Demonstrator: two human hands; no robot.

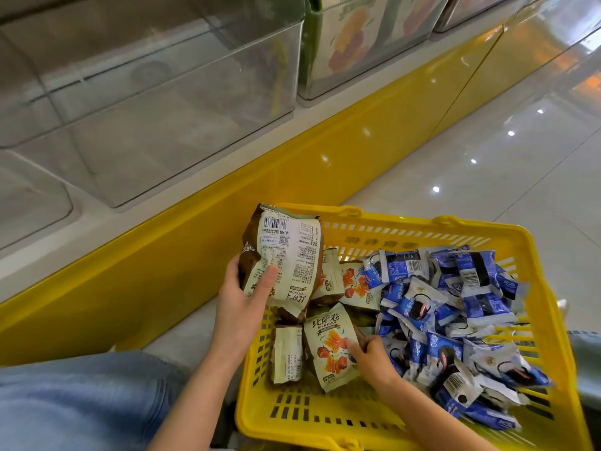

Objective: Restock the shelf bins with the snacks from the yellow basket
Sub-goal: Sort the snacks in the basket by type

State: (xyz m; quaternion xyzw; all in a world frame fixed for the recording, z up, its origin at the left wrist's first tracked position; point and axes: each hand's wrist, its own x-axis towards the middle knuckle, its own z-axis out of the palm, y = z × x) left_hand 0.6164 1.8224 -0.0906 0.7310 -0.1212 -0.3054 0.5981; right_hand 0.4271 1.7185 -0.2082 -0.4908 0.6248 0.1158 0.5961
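The left hand (240, 297) grips a beige-and-brown foil snack packet (289, 252), raised just above the yellow plastic basket (309, 428). The right hand (374, 359) pinches a second beige packet (328, 346) lying inside.

Left hand (242, 297): raised; grips a raised pack (292, 255) upright; thumb (267, 277) flat across its near face; fingers hidden behind it
Left forearm (201, 379): bare; rises from the bottom edge, leaning right; wrist nearly straight
Right hand (374, 358): lower than the left and apart from it; knuckles up; one finger on the face of a lying pack (328, 346); the others curled at its right edge, pinching it
Right forearm (432, 415): bare; comes in from the lower right, slanting up and left
Left leg (81, 398): in blue jeans, lower left
Right leg (585, 362): a strip of denim at the right edge
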